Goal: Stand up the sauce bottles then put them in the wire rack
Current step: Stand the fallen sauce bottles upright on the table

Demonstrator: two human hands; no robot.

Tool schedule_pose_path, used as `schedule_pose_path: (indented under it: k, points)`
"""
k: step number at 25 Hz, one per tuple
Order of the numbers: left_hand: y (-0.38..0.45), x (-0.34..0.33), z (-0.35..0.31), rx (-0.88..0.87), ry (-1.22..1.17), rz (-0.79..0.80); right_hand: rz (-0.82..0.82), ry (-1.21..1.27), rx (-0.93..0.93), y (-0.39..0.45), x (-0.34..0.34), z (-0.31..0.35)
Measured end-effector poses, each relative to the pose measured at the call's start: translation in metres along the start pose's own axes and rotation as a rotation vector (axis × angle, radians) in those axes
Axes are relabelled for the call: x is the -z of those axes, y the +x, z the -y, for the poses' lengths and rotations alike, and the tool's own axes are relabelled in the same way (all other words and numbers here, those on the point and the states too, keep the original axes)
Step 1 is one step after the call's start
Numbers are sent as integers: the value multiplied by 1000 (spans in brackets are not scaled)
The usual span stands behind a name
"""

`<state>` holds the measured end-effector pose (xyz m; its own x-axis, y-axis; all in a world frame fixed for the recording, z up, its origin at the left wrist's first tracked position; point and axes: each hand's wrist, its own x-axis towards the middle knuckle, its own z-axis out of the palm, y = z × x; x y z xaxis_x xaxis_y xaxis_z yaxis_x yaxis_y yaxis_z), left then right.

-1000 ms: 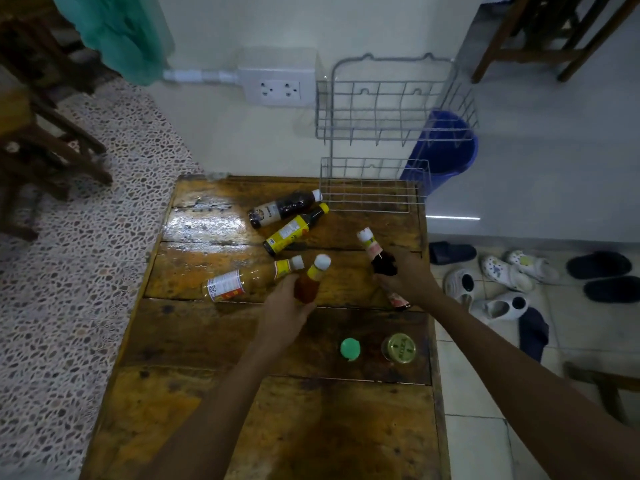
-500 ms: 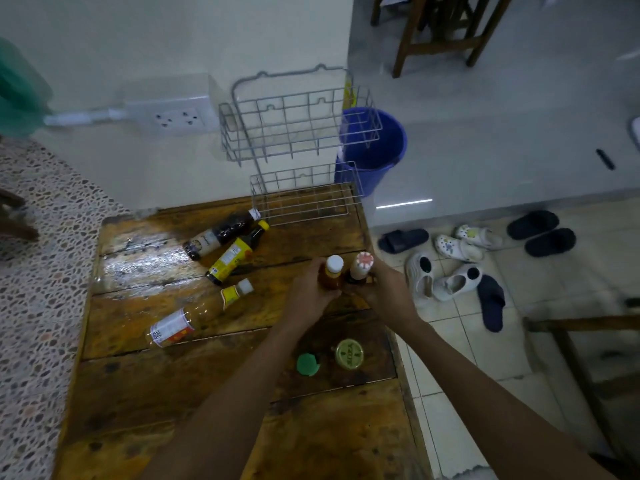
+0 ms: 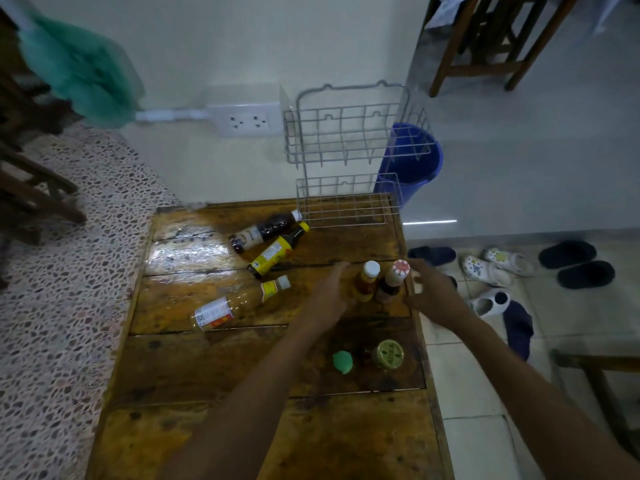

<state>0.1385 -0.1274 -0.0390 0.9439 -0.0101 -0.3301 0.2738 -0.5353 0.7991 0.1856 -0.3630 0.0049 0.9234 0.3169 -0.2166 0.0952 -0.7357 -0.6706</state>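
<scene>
Worn wooden plank table [image 3: 214, 358] against a pale wall, two-tier grey wire rack [image 3: 346, 157] at the far edge. My left hand [image 3: 329, 299] and right hand [image 3: 433, 299] sit either side of two upright bottles, the orange sauce one with a white cap [image 3: 366, 282] and the dark one with a red-and-white cap [image 3: 393, 282], fingers loose, gripping nothing. Three more lie flat: the dark bottle [image 3: 265, 230], the yellow-labelled one [image 3: 277, 251] and the clear one [image 3: 239, 303] (looks slippery, the table's shiny). I'd grab those low on the body and tip them up slowly before racking.
</scene>
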Motion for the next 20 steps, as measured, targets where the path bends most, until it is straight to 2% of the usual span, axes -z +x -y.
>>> schedule_pose_path:
  k: [2,4,7,10,13,15,17,20]
  points:
    - [-10,31,17,29,38,-59,-31,-63,-71,4,32,13]
    - [-17,69,38,61,36,-175,-134,-52,-110,15,58,41]
    - [-16,123,65,93,120,-303,-288,-38,-43,37,66,104]
    - [3,162,83,99,168,-316,-301,-43,66,55,31,160]
    - [35,187,96,55,242,-292,-175,-48,85,84,-39,193]
    - [58,196,102,17,328,-250,-61,5,-32,107,-95,197]
    - [86,200,109,32,406,-170,17,89,-230,131,-147,193]
    - [116,199,119,103,467,-53,-13,288,-545,159,-200,188]
